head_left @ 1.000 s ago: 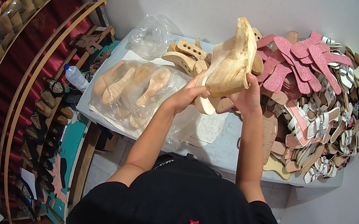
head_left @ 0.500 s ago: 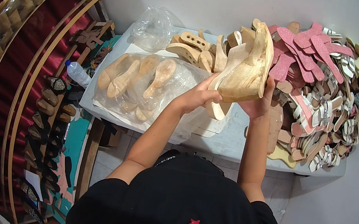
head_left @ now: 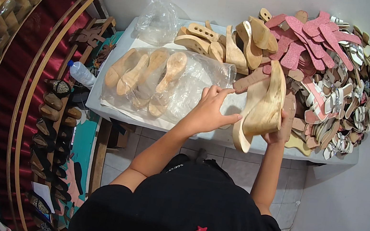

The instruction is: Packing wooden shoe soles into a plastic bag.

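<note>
A pale wooden wedge shoe sole (head_left: 268, 111) is held upright over the table's front part, and a second wooden piece seems to lie against its left side. My right hand (head_left: 280, 130) grips it from the right, its fingers partly hidden behind the wood. My left hand (head_left: 212, 112) has its fingers apart, the thumb tip close to the sole's left edge; whether it touches cannot be made out. Left of that hand lies a clear plastic bag (head_left: 193, 95) with several wooden soles (head_left: 171, 72) inside. More loose wooden wedge soles (head_left: 236, 51) stand behind.
On the table's right are pink sole-shaped pieces (head_left: 296, 53) and a heap of white sandals (head_left: 318, 112). A crumpled clear bag (head_left: 157, 21) sits at the back left. Beyond the table's left edge are a plastic bottle (head_left: 81, 74) and racks of shoes (head_left: 45, 127).
The wooden wedge sole has come down and slightly right, turning more upright. My left hand has let go of it and moved a little apart, fingers spread. My right hand still grips it.
</note>
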A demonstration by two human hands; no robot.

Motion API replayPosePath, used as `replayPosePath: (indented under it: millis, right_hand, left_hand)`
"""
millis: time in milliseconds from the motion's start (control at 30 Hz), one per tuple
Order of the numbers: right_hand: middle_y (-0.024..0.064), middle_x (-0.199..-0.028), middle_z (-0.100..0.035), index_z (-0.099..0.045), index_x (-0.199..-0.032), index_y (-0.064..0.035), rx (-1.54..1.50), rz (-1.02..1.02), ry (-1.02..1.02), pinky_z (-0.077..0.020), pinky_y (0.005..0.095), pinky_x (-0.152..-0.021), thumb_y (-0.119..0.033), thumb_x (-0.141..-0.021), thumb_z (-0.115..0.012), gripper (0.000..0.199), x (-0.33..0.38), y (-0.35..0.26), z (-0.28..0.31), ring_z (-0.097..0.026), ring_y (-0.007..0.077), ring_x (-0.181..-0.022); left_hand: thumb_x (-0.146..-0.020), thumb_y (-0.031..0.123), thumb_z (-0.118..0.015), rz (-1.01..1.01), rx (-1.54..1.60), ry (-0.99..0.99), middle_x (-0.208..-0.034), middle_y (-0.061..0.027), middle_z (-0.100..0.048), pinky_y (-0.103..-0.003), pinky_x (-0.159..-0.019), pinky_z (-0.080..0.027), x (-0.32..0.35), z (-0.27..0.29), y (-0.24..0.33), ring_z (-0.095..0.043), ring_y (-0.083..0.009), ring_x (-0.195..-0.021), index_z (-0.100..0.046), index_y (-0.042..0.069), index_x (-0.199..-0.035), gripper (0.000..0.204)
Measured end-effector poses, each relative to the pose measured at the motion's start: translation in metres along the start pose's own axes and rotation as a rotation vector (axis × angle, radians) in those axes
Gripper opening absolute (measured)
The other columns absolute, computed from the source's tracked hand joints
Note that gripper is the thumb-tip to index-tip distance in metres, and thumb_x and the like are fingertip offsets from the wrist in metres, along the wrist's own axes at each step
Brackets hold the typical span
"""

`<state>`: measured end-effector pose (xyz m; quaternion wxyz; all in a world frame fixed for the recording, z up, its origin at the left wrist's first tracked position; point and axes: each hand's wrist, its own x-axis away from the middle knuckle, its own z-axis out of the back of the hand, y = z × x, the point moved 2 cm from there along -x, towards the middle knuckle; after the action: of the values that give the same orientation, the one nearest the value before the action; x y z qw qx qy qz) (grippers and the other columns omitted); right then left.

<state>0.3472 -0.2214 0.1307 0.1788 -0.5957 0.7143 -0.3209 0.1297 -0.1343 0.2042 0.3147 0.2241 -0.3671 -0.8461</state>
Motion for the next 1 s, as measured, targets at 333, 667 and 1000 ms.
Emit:
replayPosePath:
  millis: [333,667,1000]
  right_hand:
    - [0.0144,-0.114,-0.052,-0.042,-0.120,0.0001,0.420,-0.540,0.037,-0.0402,0.0368,-0.089,-0.042,-0.078,-0.049,0.060,0.048,0.034,0.036,-0.053,0.0232,-0.100]
    - [0.0140,-0.120,-0.048,-0.040,-0.123,-0.0004,0.633,-0.837,-0.266,-0.0355,0.0364,-0.092,-0.051,-0.076,-0.048,0.069,-0.041,0.055,-0.007,-0.049,0.0234,-0.107]
    - [0.0131,-0.127,-0.042,-0.040,-0.126,-0.0104,0.508,-0.909,-0.264,-0.0261,0.0502,-0.096,-0.067,-0.070,-0.043,0.080,-0.136,0.093,-0.059,-0.040,0.0305,-0.115]
  left_hand:
    - [-0.059,0.019,-0.070,0.114,-0.527,0.271,-0.084,-0.0069,-0.053,-0.040,-0.075,-0.039,0.014,-0.006,-0.029,-0.051,-0.0258,-0.084,-0.057,0.010,-0.098,0.042]
    - [-0.074,0.011,-0.057,0.135,-0.250,0.400,-0.079,-0.0126,-0.055,-0.038,-0.063,-0.046,0.020,0.003,-0.033,-0.057,-0.0294,-0.071,-0.059,0.003,-0.085,0.013]
    - [-0.078,0.009,-0.055,0.134,-0.102,0.449,-0.080,-0.0137,-0.054,-0.036,-0.063,-0.044,0.014,0.001,-0.028,-0.057,-0.0295,-0.071,-0.059,0.002,-0.091,0.015]
